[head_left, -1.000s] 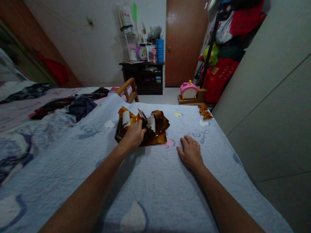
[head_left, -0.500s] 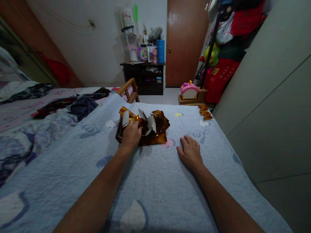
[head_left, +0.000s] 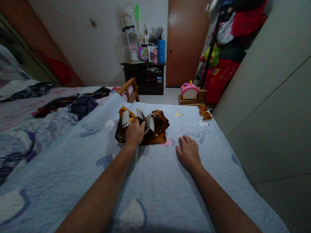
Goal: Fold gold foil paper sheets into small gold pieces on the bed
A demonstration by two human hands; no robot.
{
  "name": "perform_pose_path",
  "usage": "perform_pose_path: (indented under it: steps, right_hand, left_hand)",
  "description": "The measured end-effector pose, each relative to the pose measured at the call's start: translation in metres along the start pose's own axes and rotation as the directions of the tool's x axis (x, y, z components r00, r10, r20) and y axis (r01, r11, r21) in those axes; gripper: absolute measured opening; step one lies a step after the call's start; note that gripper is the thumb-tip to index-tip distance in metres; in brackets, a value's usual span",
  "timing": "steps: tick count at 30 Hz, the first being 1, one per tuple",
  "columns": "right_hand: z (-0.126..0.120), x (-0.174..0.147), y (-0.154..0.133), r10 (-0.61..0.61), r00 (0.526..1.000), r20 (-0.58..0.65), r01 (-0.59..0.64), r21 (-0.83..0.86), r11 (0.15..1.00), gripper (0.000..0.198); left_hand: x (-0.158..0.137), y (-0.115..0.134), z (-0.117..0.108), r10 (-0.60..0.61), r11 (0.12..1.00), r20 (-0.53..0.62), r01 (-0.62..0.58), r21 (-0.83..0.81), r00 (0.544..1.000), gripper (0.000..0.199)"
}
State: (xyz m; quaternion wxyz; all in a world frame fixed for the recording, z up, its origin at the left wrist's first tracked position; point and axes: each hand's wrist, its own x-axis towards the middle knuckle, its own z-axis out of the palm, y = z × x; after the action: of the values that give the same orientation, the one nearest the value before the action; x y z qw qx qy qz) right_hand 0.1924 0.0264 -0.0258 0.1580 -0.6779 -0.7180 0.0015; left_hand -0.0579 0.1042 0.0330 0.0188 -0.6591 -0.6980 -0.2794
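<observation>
On the quilt lies a bundle of shiny amber foil sheets (head_left: 159, 124), some folded over and fanned out, with whitish-grey strips or paper edges (head_left: 150, 123) standing up between them. My left hand (head_left: 134, 132) reaches into the bundle's middle, its fingers curled round some of the sheets and its thumb on the right side; the fingertips are partly hidden among them. To the right of the bundle, my right hand (head_left: 189, 150) rests palm down on the quilt, fingers loosely stretched, holding nothing. Several small twisted amber foil pieces (head_left: 204, 112) lie at the quilt's far right corner.
The pale blue quilt (head_left: 160, 184) covers the bed under both arms. Clothes (head_left: 82, 106) are heaped at the left. A wooden chair back (head_left: 128, 90) and a pink toy (head_left: 189, 90) stand past the far edge. A pale cabinet (head_left: 274, 106) borders the right side.
My left hand has shifted slightly right within the bundle, and its thumb sits farther right. The upright grey-white strips have moved a little. My right hand stays nearly still.
</observation>
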Motion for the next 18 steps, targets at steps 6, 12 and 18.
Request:
perform_pose_path:
  steps: [6,12,18]
  right_hand:
    - [0.0016,-0.0004,0.0002,-0.003,1.000,-0.014,0.003,-0.006,1.000,0.040]
    - [0.0031,-0.0010,0.0002,-0.014,1.000,-0.027,0.014,-0.012,1.000,0.040]
    - [0.0020,-0.0010,-0.0005,-0.010,1.000,-0.022,0.009,-0.014,1.000,0.038]
  left_hand:
    - [0.0049,0.0005,-0.0016,0.006,0.995,0.014,-0.005,-0.096,1.000,0.033]
    - [0.0000,-0.0016,-0.0083,-0.034,0.999,0.036,0.034,-0.008,0.999,0.032]
    - [-0.0016,0.0052,-0.0092,-0.094,0.995,-0.052,0.096,0.038,0.994,0.033]
